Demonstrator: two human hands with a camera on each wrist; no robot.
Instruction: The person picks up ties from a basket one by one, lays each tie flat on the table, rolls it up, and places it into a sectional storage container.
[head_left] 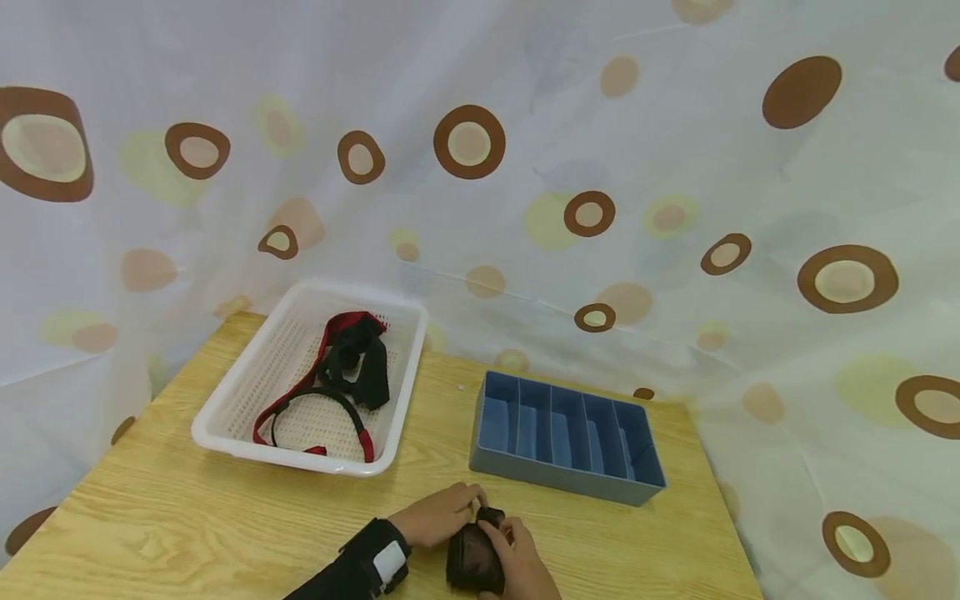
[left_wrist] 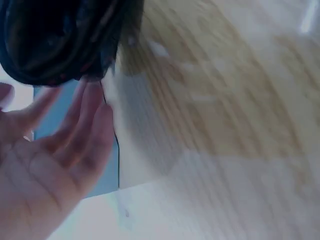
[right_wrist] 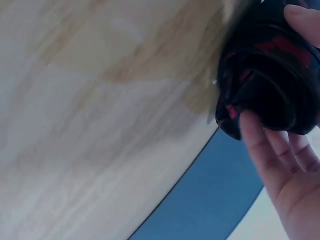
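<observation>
A dot-printed sheet (head_left: 525, 92) hangs behind a wood-grained table (head_left: 150, 517). Near its front lies a dark, glossy, red-flecked rolled bundle (head_left: 471, 562), gripped by the right hand (head_left: 525, 565); the left hand's (head_left: 435, 518) extended fingers touch it. A perforated white basket (head_left: 212, 443) holds black-and-red straps (head_left: 375, 379); beyond the bundle sits a five-slot blue box (head_left: 562, 482).

The left grip (left_wrist: 45, 160) shows palm and fingers, the fingers slightly bent and reaching up to the lower edge of a dark roll (left_wrist: 47, 47). That roll sits just above the grip, folded into layers, with a few faint reddish flecks along its rim; some fingertips run behind it, out of sight. Behind the fingers stands a blue-grey panel (left_wrist: 109, 172), showing between them and beside the little finger. To the right of the grip spreads the wood-grained tabletop (left_wrist: 225, 110), blurred, with a bright streak far up and right.
</observation>
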